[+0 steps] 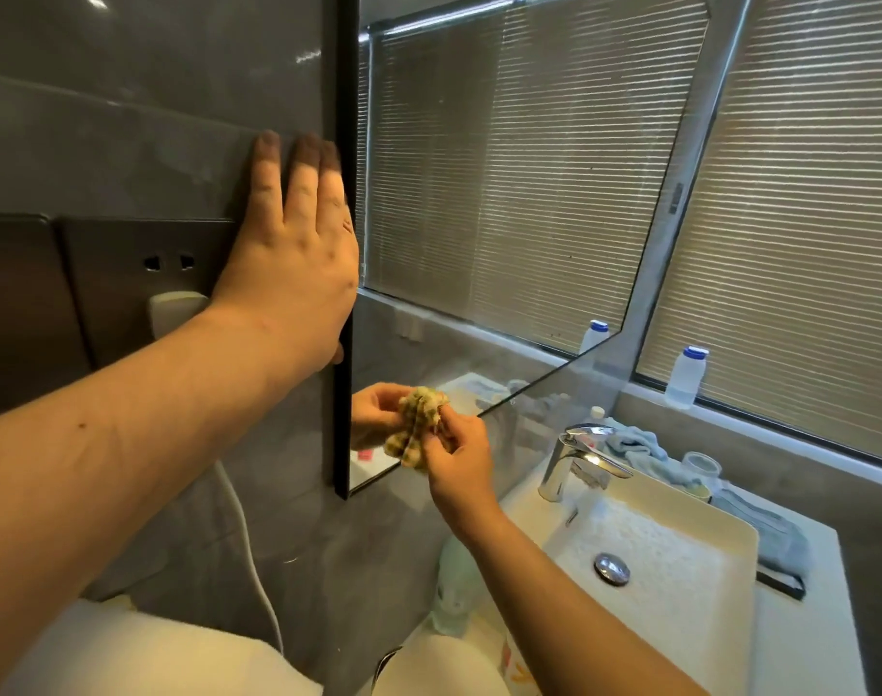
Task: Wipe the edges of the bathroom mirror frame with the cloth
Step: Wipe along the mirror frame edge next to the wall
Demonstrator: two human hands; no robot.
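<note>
The mirror has a thin black frame [344,82] running down its left edge on a grey tiled wall. My left hand [293,253] lies flat on the wall with straight fingers, its edge against the frame. My right hand [459,459] pinches a bunched yellow-green cloth [419,427] against the glass near the mirror's lower left corner. The mirror reflects that hand and the cloth.
A white basin [730,524] with a chrome tap [574,454] stands below right, grey cloths [640,444] behind it. A white bottle with a blue cap [686,376] sits on the window ledge. A dark socket plate [147,273] and a white cable [250,545] are on the wall at left.
</note>
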